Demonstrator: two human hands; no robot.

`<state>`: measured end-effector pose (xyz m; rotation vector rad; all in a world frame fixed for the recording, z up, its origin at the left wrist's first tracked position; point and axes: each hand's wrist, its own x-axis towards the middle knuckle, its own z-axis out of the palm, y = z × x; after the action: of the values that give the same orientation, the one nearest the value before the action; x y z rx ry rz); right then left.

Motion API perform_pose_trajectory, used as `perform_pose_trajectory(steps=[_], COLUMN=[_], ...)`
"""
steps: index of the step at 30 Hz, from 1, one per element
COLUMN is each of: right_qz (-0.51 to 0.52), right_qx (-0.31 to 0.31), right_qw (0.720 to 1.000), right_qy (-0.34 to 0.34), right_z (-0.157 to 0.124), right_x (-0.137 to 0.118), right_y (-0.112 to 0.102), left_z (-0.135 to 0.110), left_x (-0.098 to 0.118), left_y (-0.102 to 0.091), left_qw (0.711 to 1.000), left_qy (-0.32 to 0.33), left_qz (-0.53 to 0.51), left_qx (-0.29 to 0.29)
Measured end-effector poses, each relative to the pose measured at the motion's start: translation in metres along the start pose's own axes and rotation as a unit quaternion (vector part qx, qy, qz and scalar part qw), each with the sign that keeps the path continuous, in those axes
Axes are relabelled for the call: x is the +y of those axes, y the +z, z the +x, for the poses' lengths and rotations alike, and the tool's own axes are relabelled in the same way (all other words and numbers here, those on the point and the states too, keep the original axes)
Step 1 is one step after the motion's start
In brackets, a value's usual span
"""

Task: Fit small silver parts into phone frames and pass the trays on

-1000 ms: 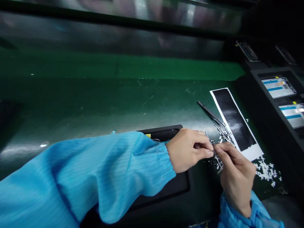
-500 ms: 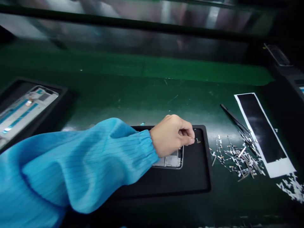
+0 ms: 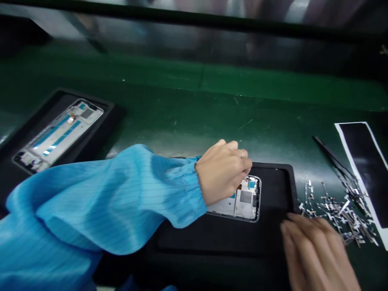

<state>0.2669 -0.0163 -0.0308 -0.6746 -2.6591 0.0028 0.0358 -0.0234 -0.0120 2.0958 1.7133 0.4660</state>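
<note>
1. L hand (image 3: 223, 173): fingers curled together over the upper-left edge of the frame, tips hidden from my view, so I can't tell if it's pinching anything. Ring (image 3: 241, 153) on one finger.
2. Phone mid-frame (image 3: 247, 198): lies flat on the black tray (image 3: 274, 194), L hand right above it, its left end tucked under the cuff. Metal plate and small blue label visible on it, w/ white sheet toward the left end.
3. R hand (image 3: 315, 254): low in my view, cut off by the bottom edge. Fingers extended and close together, nothing visible in them. Tips at the lower-right part of the tray; can't tell if touching.
4. Loose metal strips (image 3: 336, 214): scattered on the green bench (image 3: 182, 117), just right of the tray and above R hand.
5. Black tweezers (image 3: 330, 155): on the bench, tips running into the upper part of the strips, close beside the sheet.
6. Black sheet w/ white border (image 3: 363, 169): far right, partly out of view, strips touching its edge.
7. 2nd mid-frame (image 3: 59, 135): in its own black tray (image 3: 113, 107), far left, well apart from both hands.
8. Blue striped smock sleeve (image 3: 100, 198): covers L arm, w/ gathered cuff, and hangs over the left part of the nearer tray.
</note>
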Motion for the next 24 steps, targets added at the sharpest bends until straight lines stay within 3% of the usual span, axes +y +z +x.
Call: perform_pose_trajectory(steps=[2,6,11,24], right_qz=[0.011,0.014,0.01,-0.01], right_qx=[-0.026,-0.024,-0.024,-0.055], right_qw=[0.999,0.999,1.0,0.998], right_qy=[-0.032,-0.024,-0.01,-0.02], right_z=[0.016,0.031,0.033,0.039], right_x=[-0.018,-0.033,-0.032,-0.032], right_y=[0.01,0.024,0.026,0.03], left_z=[-0.004,-0.008,-0.008,-0.011], left_x=[-0.001,0.0,-0.003,-0.004], left_y=[0.005,0.015,0.019,0.02], left_qw=[1.0,0.998,0.995,0.994], left_qy=[0.006,0.014,0.032,0.019], left_qz=[0.013,0.036,0.035,0.029], left_qx=[0.002,0.041,0.091,0.099])
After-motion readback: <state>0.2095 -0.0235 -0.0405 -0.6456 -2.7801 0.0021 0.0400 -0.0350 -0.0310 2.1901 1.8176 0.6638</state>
